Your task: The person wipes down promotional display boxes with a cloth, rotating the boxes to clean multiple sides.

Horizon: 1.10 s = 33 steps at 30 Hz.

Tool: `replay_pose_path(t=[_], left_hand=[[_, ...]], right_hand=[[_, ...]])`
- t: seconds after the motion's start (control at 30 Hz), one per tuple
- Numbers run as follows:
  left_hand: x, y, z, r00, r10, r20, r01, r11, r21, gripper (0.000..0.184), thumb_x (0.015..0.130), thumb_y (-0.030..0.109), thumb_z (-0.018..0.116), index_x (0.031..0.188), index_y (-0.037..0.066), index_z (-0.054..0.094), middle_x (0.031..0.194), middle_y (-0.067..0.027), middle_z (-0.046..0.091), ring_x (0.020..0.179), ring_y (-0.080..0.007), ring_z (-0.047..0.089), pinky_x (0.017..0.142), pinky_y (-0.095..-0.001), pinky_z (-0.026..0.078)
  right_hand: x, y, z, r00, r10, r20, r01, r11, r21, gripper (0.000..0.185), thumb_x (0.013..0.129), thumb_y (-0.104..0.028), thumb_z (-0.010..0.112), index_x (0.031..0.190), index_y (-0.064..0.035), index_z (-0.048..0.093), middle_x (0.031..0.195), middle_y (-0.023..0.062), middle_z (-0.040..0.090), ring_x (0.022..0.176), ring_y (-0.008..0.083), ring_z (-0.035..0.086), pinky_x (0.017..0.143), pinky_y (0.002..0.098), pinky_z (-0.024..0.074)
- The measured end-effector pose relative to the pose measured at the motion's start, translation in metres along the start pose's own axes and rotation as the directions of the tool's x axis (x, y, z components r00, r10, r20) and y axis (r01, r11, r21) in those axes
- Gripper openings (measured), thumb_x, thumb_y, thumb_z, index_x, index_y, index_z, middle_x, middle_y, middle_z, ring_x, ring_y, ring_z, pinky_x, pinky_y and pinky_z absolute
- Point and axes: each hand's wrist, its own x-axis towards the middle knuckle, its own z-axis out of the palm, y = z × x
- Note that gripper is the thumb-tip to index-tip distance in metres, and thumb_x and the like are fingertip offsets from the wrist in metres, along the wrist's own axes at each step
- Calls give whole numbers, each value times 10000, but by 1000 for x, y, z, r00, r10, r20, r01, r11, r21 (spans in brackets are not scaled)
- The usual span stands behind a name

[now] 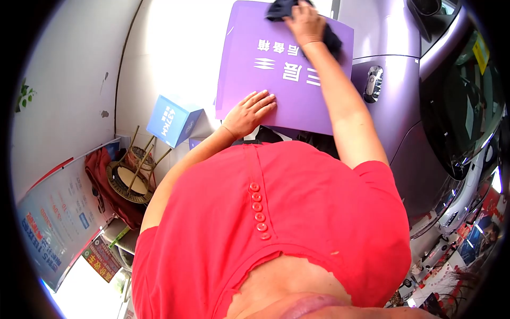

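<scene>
A purple board point(249, 74) with white lettering, upside down from where I look, lies in front of me. My left hand point(248, 112) rests flat on its near left part, fingers stretched out and holding nothing. Toward the far right edge, my right hand point(307, 24) presses a dark cloth point(332, 42) against the board. The cloth bunches out on both sides of that hand, whose fingertips are slightly blurred. What supports the board is mostly hidden beneath it.
A purple car point(388, 117) stands close on the right. To the left are a blue box point(172, 121), a round woven stool point(130, 181) with a dark red cloth point(101, 175) beside it, and a printed banner point(58, 218). A pale wall point(74, 80) runs behind them.
</scene>
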Motion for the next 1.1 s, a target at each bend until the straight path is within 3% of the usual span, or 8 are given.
replay_pose_path(t=[0.23,0.53,0.63,0.73,0.77,0.83,0.93,1.1], left_hand=[[-3,-7,15,996,42,-76,-42,999,7,487,915,131,515,1401,95,517,1519,-59,456,1440,-242,376,1199,-429,290],[-9,-9,14,991,85,-102,-82,996,32,403,889,123,585,1292,105,573,1448,-46,515,1407,-251,408,1183,-439,320],[-34,-12,7,878,-126,-461,165,985,43,415,846,165,683,1251,146,595,1319,-37,588,1346,-269,449,1149,-521,319],[-58,-16,1,450,-703,-551,614,692,-380,390,956,197,587,1319,55,566,1351,-172,560,1358,-304,445,1166,-452,303],[-65,-24,5,448,-703,-553,617,690,-377,390,956,197,587,1319,55,566,1351,-172,560,1358,-304,445,1166,-452,303],[-77,-37,13,459,-879,130,483,124,-867,655,1062,484,311,1564,66,271,1585,-152,336,1485,-288,284,1191,-403,264],[-64,-26,2,363,-893,266,286,-165,-944,662,1055,490,331,1581,99,229,1613,-152,268,1492,-295,265,1192,-409,273],[-68,-34,15,384,-889,249,274,-148,-950,598,1060,409,386,1572,125,260,1605,-137,282,1476,-301,300,1152,-408,354]], right_hand=[[-62,107,-21,930,341,-136,-364,906,-217,408,864,-490,670,1091,-152,641,1282,93,552,1142,373,532,816,582,489],[-175,-48,-69,956,-293,13,292,955,54,426,754,-352,785,1126,-215,628,1301,11,538,1187,261,502,913,457,443],[-156,-43,-66,964,-264,-38,267,953,141,392,775,-339,767,1114,-190,636,1276,24,569,1166,266,532,889,457,450],[-128,-27,-39,981,-136,-139,151,984,99,409,819,-348,727,1164,-142,650,1272,26,576,1129,281,554,860,459,485],[-119,-36,-43,996,-71,-57,78,989,122,411,832,-354,716,1166,-127,642,1303,55,561,1175,294,528,919,484,460],[-109,-61,-50,999,-34,5,32,989,148,371,837,-329,706,1128,-109,638,1291,89,558,1169,326,518,940,515,458],[-114,-103,-54,993,-106,42,100,987,129,352,813,-334,724,1091,-133,640,1261,72,558,1149,306,523,923,497,464],[-146,-165,-70,937,-346,37,325,908,265,365,787,-309,750,1089,-126,660,1190,42,608,1052,268,584,827,445,501]])
